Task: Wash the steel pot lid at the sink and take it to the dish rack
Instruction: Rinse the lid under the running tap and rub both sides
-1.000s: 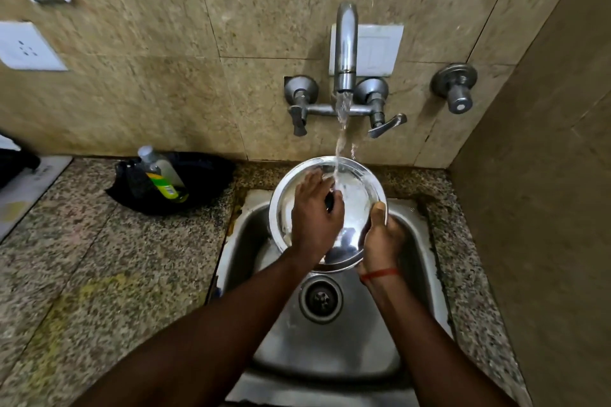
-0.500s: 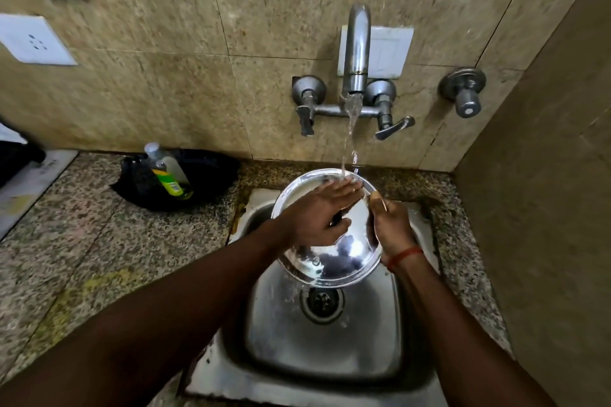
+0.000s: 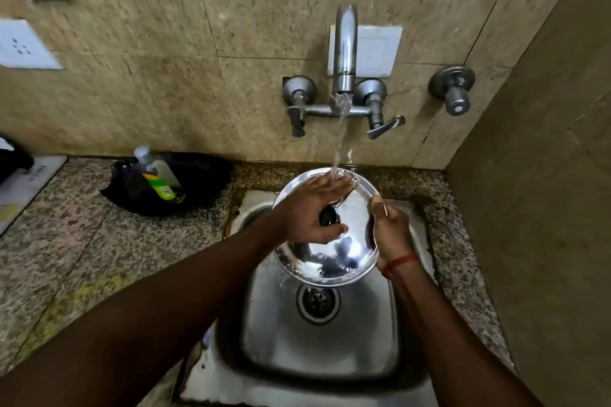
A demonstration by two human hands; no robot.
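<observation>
Round steel pot lid [image 3: 334, 258] is held tilted over the stainless sink [image 3: 317, 357] under the running chrome wall tap [image 3: 345, 43]; right grip [image 3: 390, 235] clasps its rim, left grip [image 3: 310, 211] lies flat on its face, fingers straight. Clear soap bottle [image 3: 155, 175] rests on black cloth [image 3: 205, 182], left on the speckled granite bench [image 3: 82, 241]; beige tiles [image 3: 165, 76] behind.

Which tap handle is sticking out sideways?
The right lever: it swings out sideways toward the corner wall, while the left lever hangs straight down.
</observation>
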